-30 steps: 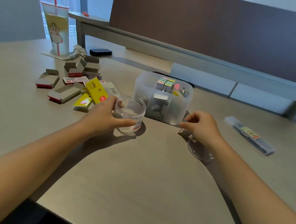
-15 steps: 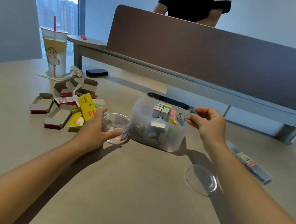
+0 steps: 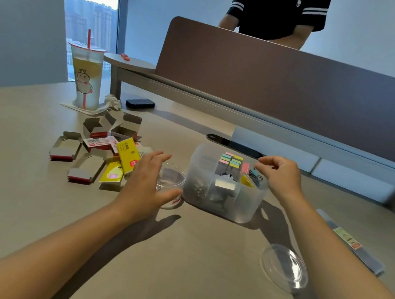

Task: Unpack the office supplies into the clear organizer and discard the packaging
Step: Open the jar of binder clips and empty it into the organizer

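The clear organizer [image 3: 222,204] stands mid-table with coloured sticky tabs, binder clips and other small supplies in its compartments. Just left of it, a clear round jar [image 3: 172,178] rests on the table. My left hand [image 3: 145,185] wraps it, thumb in front and fingers behind. My right hand [image 3: 279,176] hovers over the organizer's back right corner. Its fingertips are pinched with nothing visible in them, just above a blue binder clip [image 3: 255,175]. The jar's clear lid [image 3: 284,267] lies near my right forearm.
Opened red-and-grey cartons and yellow packets [image 3: 105,154] are piled to the left. A drink cup with a straw [image 3: 85,77] and a black device [image 3: 139,103] sit further back. A long clear case [image 3: 352,246] lies at the right. A person stands behind the brown partition [image 3: 276,79].
My right hand rose from the table by the lid to the organizer's back right corner. The left hand stayed on the jar, now set closer to the organizer. My head tilted up.
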